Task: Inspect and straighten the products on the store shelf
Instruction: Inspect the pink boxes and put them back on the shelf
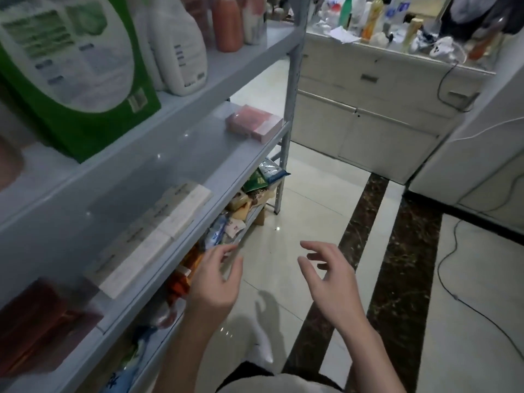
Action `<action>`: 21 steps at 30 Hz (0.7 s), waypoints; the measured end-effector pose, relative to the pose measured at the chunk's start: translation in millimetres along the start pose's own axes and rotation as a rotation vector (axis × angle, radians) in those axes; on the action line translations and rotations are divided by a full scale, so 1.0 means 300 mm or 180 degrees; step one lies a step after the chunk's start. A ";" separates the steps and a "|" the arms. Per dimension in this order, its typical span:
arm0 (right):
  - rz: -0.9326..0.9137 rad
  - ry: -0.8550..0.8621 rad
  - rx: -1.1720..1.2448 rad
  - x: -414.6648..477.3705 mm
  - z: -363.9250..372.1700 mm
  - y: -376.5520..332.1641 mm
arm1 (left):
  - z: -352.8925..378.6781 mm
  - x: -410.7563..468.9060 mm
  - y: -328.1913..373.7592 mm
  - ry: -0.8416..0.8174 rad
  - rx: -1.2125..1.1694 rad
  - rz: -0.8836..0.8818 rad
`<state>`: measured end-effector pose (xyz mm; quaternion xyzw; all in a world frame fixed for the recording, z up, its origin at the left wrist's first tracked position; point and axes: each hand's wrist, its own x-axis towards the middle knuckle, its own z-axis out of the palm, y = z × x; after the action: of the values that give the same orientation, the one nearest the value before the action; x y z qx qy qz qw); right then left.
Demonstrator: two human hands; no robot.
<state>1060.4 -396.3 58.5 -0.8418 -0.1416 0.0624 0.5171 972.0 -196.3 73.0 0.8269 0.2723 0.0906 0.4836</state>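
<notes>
A grey metal shelf unit runs along my left. On its middle shelf lie a row of white boxes, a pink box pack at the far end and dark red boxes near me. The lowest shelf holds several snack packets. On the top shelf stand a green and white box, a white jug and an orange bottle. My left hand hovers just off the shelf's front edge, fingers loosely spread, holding nothing. My right hand hangs over the floor, also empty.
A white cabinet counter crowded with bottles stands ahead on the right. A white appliance stands at the far right with cables trailing over the tiled floor. My white shoe shows below.
</notes>
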 end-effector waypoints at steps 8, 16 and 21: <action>0.0385 0.0379 0.0103 0.333 -0.074 0.090 | 0.184 0.424 0.097 -0.0358 0.0277 0.0213; 0.0424 0.0537 0.0035 0.779 -0.308 0.253 | 0.519 0.797 0.336 -0.0474 0.0208 0.0257; 0.0269 0.0416 0.0051 1.111 -0.487 0.321 | 0.711 1.005 0.513 -0.0362 0.0108 0.0245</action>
<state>1431.3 -460.8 53.6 -0.8452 -0.0714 0.0302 0.5289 1367.9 -253.2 59.3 0.8486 0.2139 0.0574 0.4804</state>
